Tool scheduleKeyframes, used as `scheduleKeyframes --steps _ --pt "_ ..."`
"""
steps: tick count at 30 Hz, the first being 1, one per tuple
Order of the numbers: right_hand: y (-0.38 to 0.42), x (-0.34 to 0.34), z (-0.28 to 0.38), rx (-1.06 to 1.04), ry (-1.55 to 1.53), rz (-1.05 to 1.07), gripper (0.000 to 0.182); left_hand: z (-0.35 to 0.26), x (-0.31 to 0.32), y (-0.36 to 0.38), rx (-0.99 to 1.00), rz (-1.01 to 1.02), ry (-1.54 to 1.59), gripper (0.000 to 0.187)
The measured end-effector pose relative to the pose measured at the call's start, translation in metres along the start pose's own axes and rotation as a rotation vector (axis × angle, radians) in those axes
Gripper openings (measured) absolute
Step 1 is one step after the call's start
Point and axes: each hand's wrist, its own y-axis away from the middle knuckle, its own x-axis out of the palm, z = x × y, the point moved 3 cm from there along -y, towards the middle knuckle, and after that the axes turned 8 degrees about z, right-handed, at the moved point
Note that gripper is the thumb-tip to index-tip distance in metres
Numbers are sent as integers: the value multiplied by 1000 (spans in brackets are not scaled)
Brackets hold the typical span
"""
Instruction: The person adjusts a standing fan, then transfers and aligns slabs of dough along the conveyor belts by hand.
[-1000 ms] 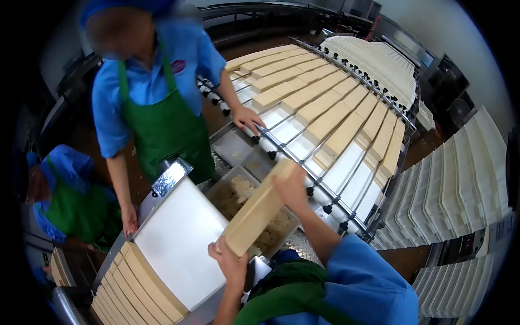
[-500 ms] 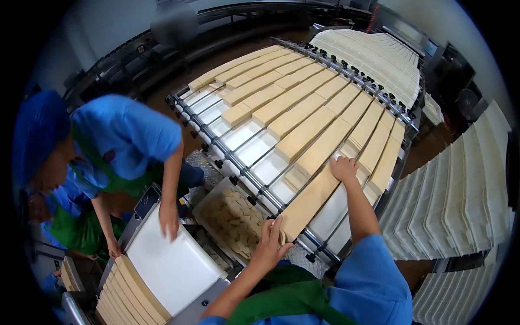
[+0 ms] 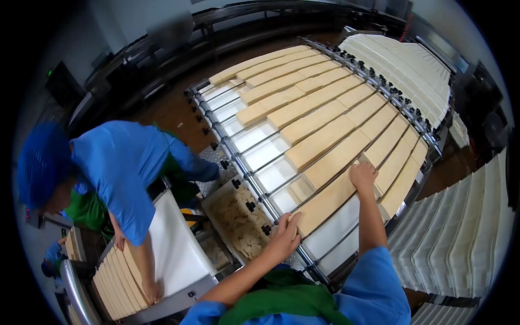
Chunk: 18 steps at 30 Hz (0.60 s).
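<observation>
A long beige slab (image 3: 328,202), flat and smooth, lies along a lane on the near side of the white conveyor (image 3: 337,227). My left hand (image 3: 284,236) is closed at its near end, by the metal rail, with fingers curled over the end. My right hand (image 3: 364,175) is closed around its far end, where it meets the other slabs. Several more beige slabs (image 3: 325,141) lie in rows between thin rods. Both palms are hidden.
A bin (image 3: 238,216) of broken beige pieces stands below the rail (image 3: 246,174). At left, a co-worker (image 3: 116,168) leans over a second white belt (image 3: 176,244) carrying beige strips (image 3: 116,279). Stacked white trays (image 3: 447,222) stand at right.
The view has shifted, so the conveyor sits further right. Both my hands stay at the slab's ends. The co-worker has leaned forward, one hand moving from the white belt to the strips.
</observation>
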Motion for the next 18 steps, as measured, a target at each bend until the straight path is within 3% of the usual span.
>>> scheduleKeyframes --steps 3,5,9,14,17,18 --pt "13 -24 9 64 90 62 50 12 14 -15 53 -21 65 59" --pt "25 -22 21 32 118 -161 58 21 20 -26 79 -28 214 64" --pt "38 -7 39 -30 139 -38 65 17 17 -24 12 -47 154 74" --pt "82 18 53 -371 -84 -232 56 24 -4 35 -42 -234 164 65" --pt "116 17 81 -508 -215 -132 43 43 -25 71 -122 -286 240 59" --pt "126 20 92 -549 -228 -126 43 52 -30 85 -142 -402 100 58"
